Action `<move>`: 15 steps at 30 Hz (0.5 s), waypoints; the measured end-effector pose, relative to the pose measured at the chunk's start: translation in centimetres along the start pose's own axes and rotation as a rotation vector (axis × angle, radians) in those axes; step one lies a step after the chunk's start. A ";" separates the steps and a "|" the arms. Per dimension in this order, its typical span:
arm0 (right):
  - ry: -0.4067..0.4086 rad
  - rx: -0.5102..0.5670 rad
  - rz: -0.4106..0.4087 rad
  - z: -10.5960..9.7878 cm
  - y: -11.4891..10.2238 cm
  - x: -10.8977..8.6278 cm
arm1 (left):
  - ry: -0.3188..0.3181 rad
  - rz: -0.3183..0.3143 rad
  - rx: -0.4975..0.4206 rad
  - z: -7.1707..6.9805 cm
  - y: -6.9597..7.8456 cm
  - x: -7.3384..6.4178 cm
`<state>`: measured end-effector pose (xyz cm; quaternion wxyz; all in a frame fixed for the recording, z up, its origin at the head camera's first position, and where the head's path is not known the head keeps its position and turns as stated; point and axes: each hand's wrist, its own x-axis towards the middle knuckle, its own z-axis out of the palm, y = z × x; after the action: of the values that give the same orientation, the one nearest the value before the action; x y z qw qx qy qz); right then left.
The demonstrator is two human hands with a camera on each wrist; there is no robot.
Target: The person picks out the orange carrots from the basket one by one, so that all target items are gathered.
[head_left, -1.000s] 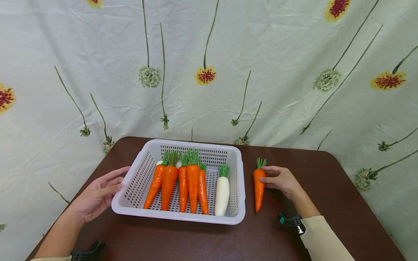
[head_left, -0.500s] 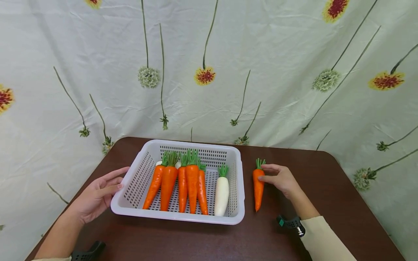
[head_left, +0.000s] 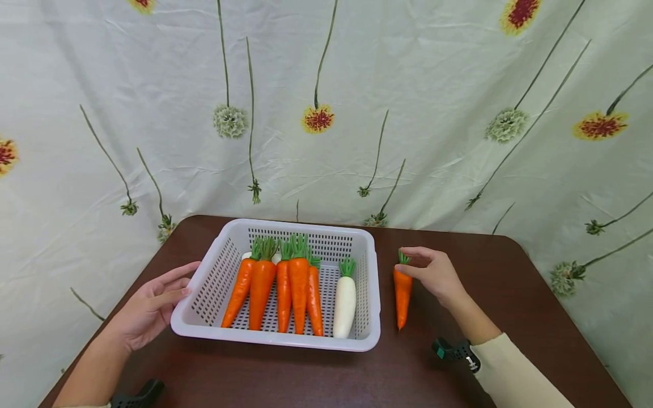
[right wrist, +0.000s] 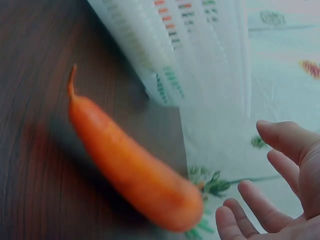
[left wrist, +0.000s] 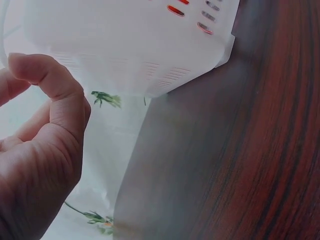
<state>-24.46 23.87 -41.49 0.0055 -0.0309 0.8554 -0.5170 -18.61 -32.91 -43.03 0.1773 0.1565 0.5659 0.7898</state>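
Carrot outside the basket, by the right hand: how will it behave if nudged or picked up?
If pushed, the carrot may roll in a curve: it is rounded and tapers to a thin tip. It could be slightly slippery, since its skin looks smooth. The green top probably flexes more than the rest, being thin stalks.

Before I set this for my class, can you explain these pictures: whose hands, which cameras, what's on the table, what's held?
No machine here: a person works bare-handed. The large picture is from a head camera, the others from each wrist. On the dark brown wooden table sits a pale perforated plastic basket holding orange carrots and a white radish. The left hand is at the basket's rim; the right hand hovers by a separate green-topped orange carrot. Neither plainly holds anything.
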 end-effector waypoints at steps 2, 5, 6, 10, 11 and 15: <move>-0.015 0.006 -0.018 0.2 -0.7 -0.1 | 0.000 0.000 -0.002 0.0 0.0 0.0; -0.045 0.029 -0.045 0.5 -1.5 -0.3 | 0.004 -0.003 0.000 0.0 0.0 0.0; -0.054 0.035 -0.052 0.7 -1.8 -0.3 | 0.007 -0.003 0.001 0.0 0.0 0.0; -0.088 0.071 -0.066 1.1 -2.9 -0.3 | 0.009 -0.002 0.000 -0.1 -0.1 0.0; -0.093 0.077 -0.066 1.3 -3.2 -0.3 | 0.008 -0.002 -0.002 -0.1 -0.1 0.0; -0.109 0.087 -0.067 1.7 -4.3 -0.5 | -0.007 -0.001 -0.023 -0.3 -0.3 -0.1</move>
<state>-23.68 20.38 -38.54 0.0360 -0.0874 0.8292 -0.5509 -18.65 -33.13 -43.41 0.1816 0.1569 0.5562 0.7956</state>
